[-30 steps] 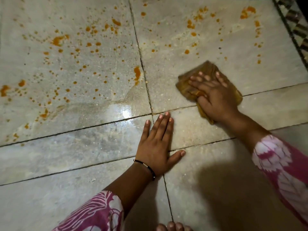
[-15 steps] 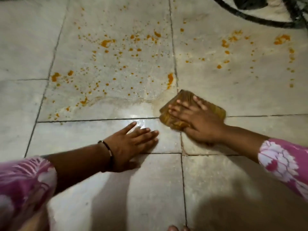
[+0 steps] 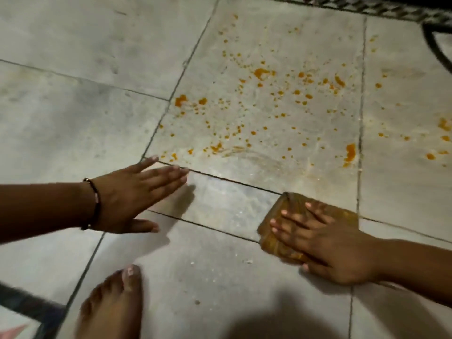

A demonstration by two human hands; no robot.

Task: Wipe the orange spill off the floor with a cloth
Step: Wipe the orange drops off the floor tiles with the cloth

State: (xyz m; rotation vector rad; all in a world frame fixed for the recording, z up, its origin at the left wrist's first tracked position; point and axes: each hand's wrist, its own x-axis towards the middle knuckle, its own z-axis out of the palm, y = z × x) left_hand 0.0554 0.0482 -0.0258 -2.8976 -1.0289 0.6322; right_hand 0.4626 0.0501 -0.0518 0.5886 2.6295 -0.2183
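Observation:
Orange spill [image 3: 264, 99] lies as many drops and blotches across the grey stone floor tiles [image 3: 73, 106], mostly on the large tile at upper centre, with more spots at the right edge. A folded brown cloth [image 3: 288, 209] lies flat on the floor below that tile. My right hand [image 3: 327, 243] presses on the cloth with fingers spread straight. To the left, my left hand [image 3: 132, 199] rests flat on the floor, fingers straight, a dark band on its wrist. A faint wet smear [image 3: 254, 157] marks the lower part of the spotted tile.
My bare foot [image 3: 110, 307] stands on the floor at the bottom left. A patterned border strip [image 3: 367, 7] runs along the top right, with a dark curved object [image 3: 437, 50] beside it. A dark strip crosses the bottom left corner.
My right hand has dragged the cloth back toward me, off the spotted tile. The view has swung so the spill sits further up and right, and my foot has come into view.

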